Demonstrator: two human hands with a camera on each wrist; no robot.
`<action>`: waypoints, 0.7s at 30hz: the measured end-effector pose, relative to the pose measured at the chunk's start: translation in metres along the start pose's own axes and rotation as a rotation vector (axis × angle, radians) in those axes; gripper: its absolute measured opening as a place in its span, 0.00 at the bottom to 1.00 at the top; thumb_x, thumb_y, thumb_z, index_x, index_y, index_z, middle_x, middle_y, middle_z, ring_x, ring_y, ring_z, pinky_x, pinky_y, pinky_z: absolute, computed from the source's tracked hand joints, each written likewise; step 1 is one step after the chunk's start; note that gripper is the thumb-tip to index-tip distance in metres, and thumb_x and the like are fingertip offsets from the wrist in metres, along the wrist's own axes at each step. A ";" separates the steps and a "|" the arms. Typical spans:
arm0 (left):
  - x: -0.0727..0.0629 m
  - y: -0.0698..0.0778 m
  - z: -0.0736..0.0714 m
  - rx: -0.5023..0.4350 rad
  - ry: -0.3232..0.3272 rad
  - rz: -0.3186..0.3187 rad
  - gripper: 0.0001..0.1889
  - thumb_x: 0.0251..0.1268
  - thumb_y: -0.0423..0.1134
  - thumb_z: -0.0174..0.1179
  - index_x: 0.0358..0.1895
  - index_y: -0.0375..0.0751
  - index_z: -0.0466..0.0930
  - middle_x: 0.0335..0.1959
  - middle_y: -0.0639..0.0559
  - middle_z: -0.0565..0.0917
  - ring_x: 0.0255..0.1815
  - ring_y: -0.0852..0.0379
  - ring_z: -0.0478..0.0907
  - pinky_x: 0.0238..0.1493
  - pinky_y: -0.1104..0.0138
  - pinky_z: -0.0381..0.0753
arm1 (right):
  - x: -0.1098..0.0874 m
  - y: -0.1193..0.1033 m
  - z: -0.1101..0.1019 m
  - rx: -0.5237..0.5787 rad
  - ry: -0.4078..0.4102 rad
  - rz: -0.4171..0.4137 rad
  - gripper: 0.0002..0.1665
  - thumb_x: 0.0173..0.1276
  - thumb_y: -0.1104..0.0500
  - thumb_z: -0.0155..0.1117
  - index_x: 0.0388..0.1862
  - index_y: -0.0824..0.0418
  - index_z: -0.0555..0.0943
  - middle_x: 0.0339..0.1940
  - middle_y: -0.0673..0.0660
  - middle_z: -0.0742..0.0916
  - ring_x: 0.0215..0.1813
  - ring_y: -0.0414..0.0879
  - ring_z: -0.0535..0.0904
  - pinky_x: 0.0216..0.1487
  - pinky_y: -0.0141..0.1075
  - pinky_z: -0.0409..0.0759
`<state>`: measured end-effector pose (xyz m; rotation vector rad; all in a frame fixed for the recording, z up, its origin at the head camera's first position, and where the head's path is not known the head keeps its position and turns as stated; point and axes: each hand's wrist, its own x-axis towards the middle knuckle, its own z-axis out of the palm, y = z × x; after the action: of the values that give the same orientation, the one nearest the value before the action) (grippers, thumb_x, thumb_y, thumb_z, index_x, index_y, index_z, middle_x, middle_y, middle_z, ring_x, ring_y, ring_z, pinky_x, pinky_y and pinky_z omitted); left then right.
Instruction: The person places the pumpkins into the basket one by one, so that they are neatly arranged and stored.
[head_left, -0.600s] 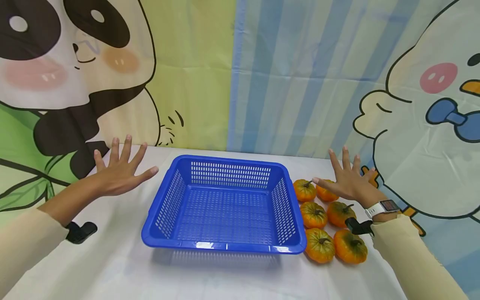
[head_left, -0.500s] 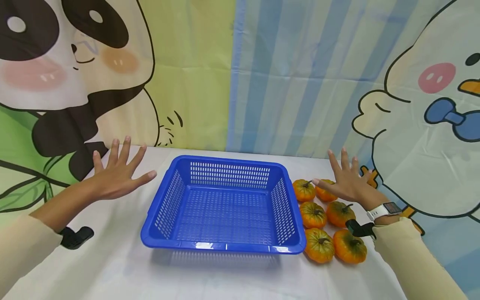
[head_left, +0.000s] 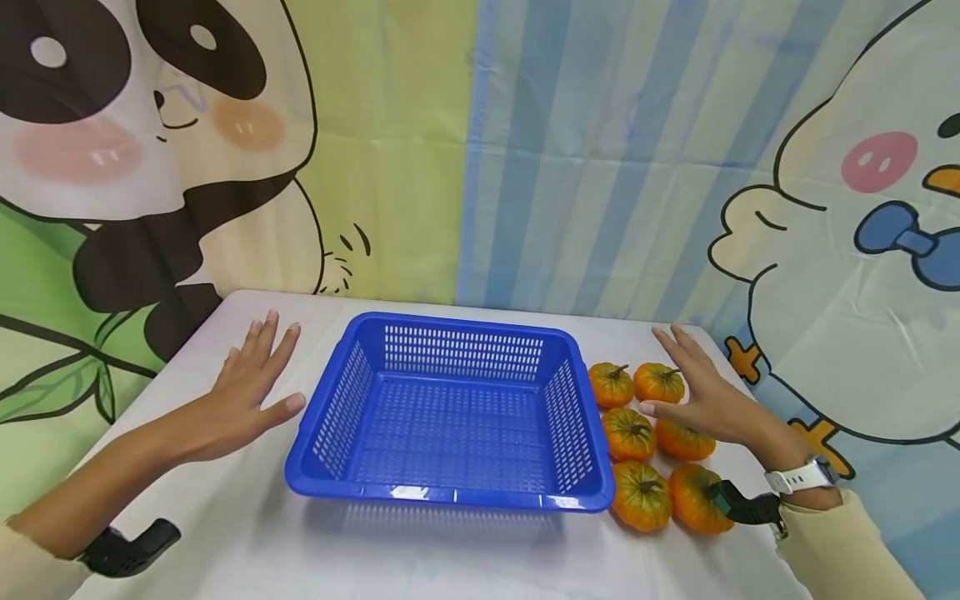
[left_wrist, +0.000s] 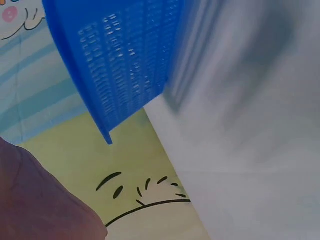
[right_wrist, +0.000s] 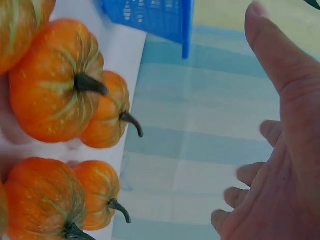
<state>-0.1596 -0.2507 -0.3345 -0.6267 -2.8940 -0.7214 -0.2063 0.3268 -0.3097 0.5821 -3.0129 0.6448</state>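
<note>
A blue plastic basket (head_left: 450,496) with slotted walls stands in the middle of the white table, and nothing lies in it. Left of it my left hand (head_left: 243,396) hovers with straight, spread fingers, touching nothing. My right hand (head_left: 701,392) is held above the small orange pumpkins (head_left: 642,496), its fingers straight and its thumb pointing toward the basket. Several pumpkins stand in two columns along the basket's right side; the right hand partly covers one of them. In the right wrist view the pumpkins (right_wrist: 55,82) show dark stems, apart from the palm.
The white table (head_left: 420,558) reaches back to a cartoon curtain (head_left: 555,150) with a panda on the left and a white bird on the right. Both wrists wear black straps (head_left: 131,550); the right one also has a white watch (head_left: 802,477).
Both hands have turned from palms down toward palms facing inward, and both forearms have shifted outward and a little nearer. Basket and pumpkins stay in place; the head view has shifted slightly.
</note>
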 end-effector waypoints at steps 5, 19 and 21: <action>-0.006 0.004 0.000 -0.129 -0.050 -0.008 0.47 0.70 0.55 0.50 0.78 0.50 0.25 0.76 0.46 0.20 0.74 0.41 0.15 0.60 0.28 0.26 | -0.011 -0.005 0.006 0.004 0.076 -0.048 0.49 0.61 0.46 0.72 0.76 0.60 0.61 0.75 0.70 0.59 0.70 0.73 0.56 0.53 0.74 0.63; -0.018 0.016 0.029 -0.269 -0.069 -0.003 0.55 0.64 0.56 0.59 0.77 0.52 0.21 0.77 0.51 0.22 0.75 0.32 0.30 0.54 0.24 0.51 | -0.047 -0.005 0.047 0.203 0.201 -0.078 0.27 0.65 0.61 0.69 0.62 0.64 0.77 0.57 0.59 0.83 0.57 0.55 0.79 0.52 0.32 0.79; -0.018 0.018 0.032 -0.281 -0.064 -0.005 0.54 0.65 0.54 0.59 0.77 0.52 0.21 0.77 0.51 0.22 0.75 0.32 0.30 0.54 0.25 0.51 | -0.050 -0.004 0.052 0.223 0.167 -0.038 0.25 0.66 0.59 0.68 0.60 0.65 0.78 0.55 0.59 0.84 0.55 0.55 0.80 0.50 0.40 0.82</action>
<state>-0.1361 -0.2281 -0.3586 -0.6810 -2.8758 -1.1414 -0.1542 0.3203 -0.3595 0.5578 -2.7887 0.9824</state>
